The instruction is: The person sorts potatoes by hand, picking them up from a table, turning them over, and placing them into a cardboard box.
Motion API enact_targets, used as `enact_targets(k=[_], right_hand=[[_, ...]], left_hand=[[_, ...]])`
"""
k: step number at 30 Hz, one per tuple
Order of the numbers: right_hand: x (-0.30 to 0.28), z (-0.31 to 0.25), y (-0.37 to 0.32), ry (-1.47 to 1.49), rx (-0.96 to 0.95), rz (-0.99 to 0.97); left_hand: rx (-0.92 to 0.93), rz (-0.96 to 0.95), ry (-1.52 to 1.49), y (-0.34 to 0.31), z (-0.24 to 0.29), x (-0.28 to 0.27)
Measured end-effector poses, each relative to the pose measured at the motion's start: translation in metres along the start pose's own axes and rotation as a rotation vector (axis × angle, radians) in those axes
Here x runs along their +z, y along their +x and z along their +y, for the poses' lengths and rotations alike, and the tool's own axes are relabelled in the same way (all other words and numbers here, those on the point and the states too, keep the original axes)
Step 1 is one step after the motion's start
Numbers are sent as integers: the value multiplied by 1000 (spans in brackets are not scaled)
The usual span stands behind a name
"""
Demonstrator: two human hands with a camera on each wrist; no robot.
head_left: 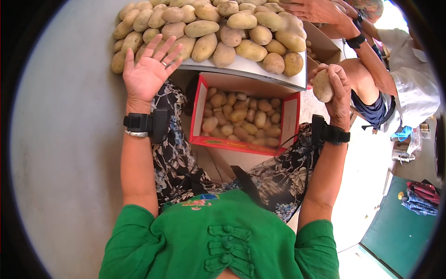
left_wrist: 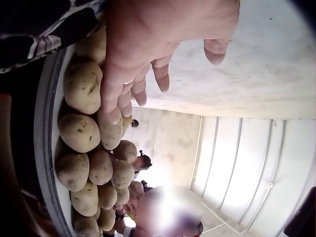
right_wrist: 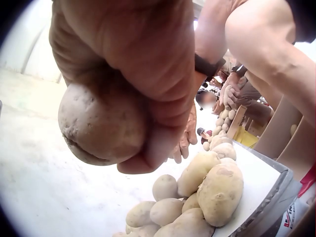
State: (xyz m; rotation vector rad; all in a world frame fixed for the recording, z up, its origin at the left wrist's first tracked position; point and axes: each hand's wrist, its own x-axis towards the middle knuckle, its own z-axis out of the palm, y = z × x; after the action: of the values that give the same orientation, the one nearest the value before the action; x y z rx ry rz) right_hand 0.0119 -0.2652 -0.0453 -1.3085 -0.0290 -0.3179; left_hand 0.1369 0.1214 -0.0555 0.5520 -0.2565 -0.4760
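Observation:
My right hand (head_left: 338,90) grips a potato (head_left: 323,86) above the front right corner of the table, thumb and fingers curled round it. In the right wrist view this potato (right_wrist: 101,123) fills the space under the fingers, with a dark crease low on its skin. My left hand (head_left: 146,74) is held palm up with spread fingers, holding nothing, at the left end of a potato pile (head_left: 202,35). Seen from the left wrist, the fingertips overlap a potato (left_wrist: 109,131) at the pile's edge. The pile covers the white tabletop (head_left: 260,74).
Below the table edge, a red-rimmed cardboard box (head_left: 290,116) between my knees holds many smaller potatoes. Another person's hand (head_left: 316,10) reaches over the pile's far right, with that person's bare knee (head_left: 364,79) near my right hand. A grey wall (head_left: 65,139) stands at left.

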Motion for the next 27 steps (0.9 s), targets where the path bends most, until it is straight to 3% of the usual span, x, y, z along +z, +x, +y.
enact_targets(k=[4,8,10,12,17,22,27], right_hand=[[2,1,-1,-43,23,-11],[10,-2,-6,-168,29,-59],[7,2,-3,-216,-10,-62],[8,8,0,-400,-101,82],[-3,8,5,-385,-112,361],[-4,11,11,-318,-191,350],[-3,19,12,-395,-154,364]], left_hand=[[-8,4,-10,1,1,-3],[-49,-167,-118,4,3,-19],[-48,-143,-99,3,3,-15],[-47,-124,-99,2,3,-12],[-27,-92,-71,2,1,-8],[-21,-47,-73,0,0,-5],[-30,-88,-96,1,-1,-10]])
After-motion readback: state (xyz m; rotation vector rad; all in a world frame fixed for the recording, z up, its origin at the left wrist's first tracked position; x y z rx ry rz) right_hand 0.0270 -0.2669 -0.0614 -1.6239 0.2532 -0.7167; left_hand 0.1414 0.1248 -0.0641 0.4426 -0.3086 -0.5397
